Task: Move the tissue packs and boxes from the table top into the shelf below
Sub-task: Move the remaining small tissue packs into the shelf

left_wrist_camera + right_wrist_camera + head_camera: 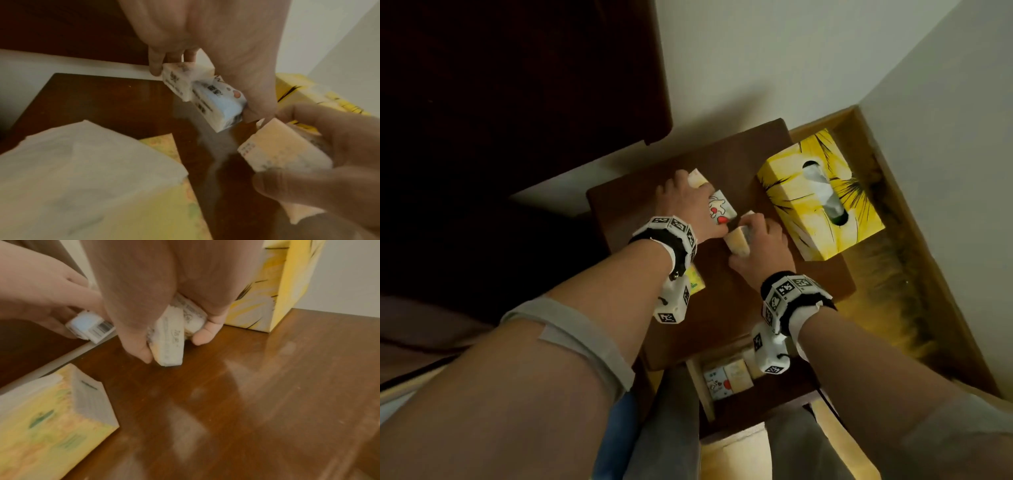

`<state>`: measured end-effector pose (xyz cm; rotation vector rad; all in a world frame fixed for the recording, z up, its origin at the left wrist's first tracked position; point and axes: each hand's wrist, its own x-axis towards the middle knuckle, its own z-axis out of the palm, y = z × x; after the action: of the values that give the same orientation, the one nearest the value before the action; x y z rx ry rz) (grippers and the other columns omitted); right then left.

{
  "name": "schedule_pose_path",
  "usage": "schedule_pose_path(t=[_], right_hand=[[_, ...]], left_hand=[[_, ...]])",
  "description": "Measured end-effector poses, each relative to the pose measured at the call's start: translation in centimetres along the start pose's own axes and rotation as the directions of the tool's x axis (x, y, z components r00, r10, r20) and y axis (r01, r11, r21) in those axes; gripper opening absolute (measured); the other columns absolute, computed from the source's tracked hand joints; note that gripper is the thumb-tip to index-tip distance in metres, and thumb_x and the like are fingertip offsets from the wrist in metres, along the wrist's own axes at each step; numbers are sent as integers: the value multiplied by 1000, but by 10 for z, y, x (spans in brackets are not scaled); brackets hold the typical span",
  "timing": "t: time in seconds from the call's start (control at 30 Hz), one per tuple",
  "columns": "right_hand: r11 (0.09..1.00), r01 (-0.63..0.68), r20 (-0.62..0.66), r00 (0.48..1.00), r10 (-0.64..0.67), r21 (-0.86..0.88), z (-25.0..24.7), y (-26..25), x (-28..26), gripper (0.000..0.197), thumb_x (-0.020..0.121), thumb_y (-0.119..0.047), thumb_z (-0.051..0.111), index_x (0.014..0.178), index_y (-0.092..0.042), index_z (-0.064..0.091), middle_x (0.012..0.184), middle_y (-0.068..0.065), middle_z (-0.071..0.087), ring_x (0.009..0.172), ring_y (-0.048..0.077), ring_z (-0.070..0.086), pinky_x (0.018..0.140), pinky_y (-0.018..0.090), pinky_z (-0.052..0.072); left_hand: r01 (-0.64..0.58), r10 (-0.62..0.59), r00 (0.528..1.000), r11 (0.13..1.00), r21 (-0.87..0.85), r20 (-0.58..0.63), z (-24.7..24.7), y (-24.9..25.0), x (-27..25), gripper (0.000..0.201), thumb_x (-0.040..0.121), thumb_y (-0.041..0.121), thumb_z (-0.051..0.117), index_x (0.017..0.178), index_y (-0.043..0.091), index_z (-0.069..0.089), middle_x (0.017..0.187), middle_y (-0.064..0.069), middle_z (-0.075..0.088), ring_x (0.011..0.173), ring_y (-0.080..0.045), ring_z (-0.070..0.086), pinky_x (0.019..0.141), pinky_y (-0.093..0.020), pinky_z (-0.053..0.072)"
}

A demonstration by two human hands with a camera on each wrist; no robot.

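On the dark wooden table (736,308) my left hand (690,202) grips two small tissue packs side by side: a cream one (695,179) and a white cartoon-printed one (720,209). In the left wrist view they are just above the table top (179,81) (220,105). Right beside it, my right hand (756,234) grips two cream small packs (170,337) (193,316), their lower end at the wood. A yellow tissue box (822,195) stands at the table's right. A soft yellow tissue pack (51,418) lies at the left, mostly under my left wrist in the head view.
The shelf below (700,390) holds several small packs (727,380) at its front. A white wall lies behind the table, a yellow wood floor (887,308) to the right, and dark furniture (517,102) to the left. Bare wood (257,394) lies in front of my right hand.
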<state>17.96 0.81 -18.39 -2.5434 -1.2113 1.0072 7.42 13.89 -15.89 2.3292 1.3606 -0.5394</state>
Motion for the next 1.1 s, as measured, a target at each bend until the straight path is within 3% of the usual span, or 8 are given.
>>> schedule_pose_path(t=[0.2, 0.3, 0.43, 0.53, 0.67, 0.83, 0.93, 1.1], right_hand=[[989, 116, 97, 987, -125, 95, -13, 21, -51, 55, 78, -40, 67, 123, -34, 36, 115, 8, 57, 93, 32, 62, 72, 37, 49], [981, 181, 216, 957, -191, 65, -22, 37, -90, 58, 79, -50, 64, 126, -35, 34, 109, 5, 60, 93, 30, 62, 77, 40, 50], [963, 271, 528, 819, -227, -6, -10, 65, -133, 54, 82, -50, 63, 125, -35, 34, 104, 2, 65, 91, 26, 65, 80, 40, 54], [962, 261, 647, 748, -149, -80, 22, 87, -155, 60, 84, -50, 62, 134, -32, 33, 118, 4, 64, 90, 23, 62, 79, 34, 52], [965, 242, 607, 784, -130, -105, 72, 113, -170, 60, 88, -44, 60, 140, -26, 36, 129, 8, 58, 106, 30, 61, 82, 34, 51], [947, 275, 500, 851, -161, -164, 127, 123, -164, 50, 93, -42, 53, 138, -28, 39, 126, 13, 51, 98, 31, 61, 81, 36, 51], [952, 250, 441, 885, -151, -176, 154, 122, -147, 48, 91, -44, 56, 134, -28, 43, 123, 12, 56, 89, 27, 60, 76, 32, 49], [974, 179, 342, 932, -124, -137, 181, 117, -121, 60, 88, -48, 60, 142, -26, 45, 133, 9, 60, 116, 31, 60, 90, 36, 49]], left_hand=[[128, -156, 974, 978, -168, -165, -7, 10, -84, 80, 63, 71, 62, 130, 29, 52, 131, -10, 38, 116, -30, 44, 95, -42, 43], [267, -308, 935, 938, -220, -177, 11, 15, -150, 81, 62, 75, 56, 129, 30, 51, 132, -9, 38, 117, -30, 45, 97, -45, 43], [403, -454, 884, 859, -315, -110, 57, 24, -228, 79, 63, 76, 54, 127, 30, 51, 136, -10, 35, 120, -33, 43, 98, -45, 43], [466, -504, 864, 808, -360, -11, 99, 31, -271, 82, 66, 76, 51, 133, 29, 48, 136, -8, 33, 122, -32, 42, 101, -46, 42], [529, -513, 845, 759, -381, 150, 171, 41, -308, 83, 68, 81, 46, 133, 30, 47, 138, -9, 32, 124, -31, 40, 102, -47, 41], [666, -569, 745, 611, -427, 348, 250, 38, -318, 86, 69, 82, 47, 138, 30, 42, 140, -10, 31, 127, -33, 39, 101, -49, 42], [651, -563, 758, 613, -448, 331, 273, 26, -307, 83, 71, 80, 49, 136, 28, 44, 139, -11, 32, 125, -33, 40, 100, -48, 42], [622, -551, 779, 623, -474, 299, 290, 11, -285, 81, 71, 75, 53, 135, 26, 46, 136, -11, 33, 123, -32, 41, 98, -48, 44]])
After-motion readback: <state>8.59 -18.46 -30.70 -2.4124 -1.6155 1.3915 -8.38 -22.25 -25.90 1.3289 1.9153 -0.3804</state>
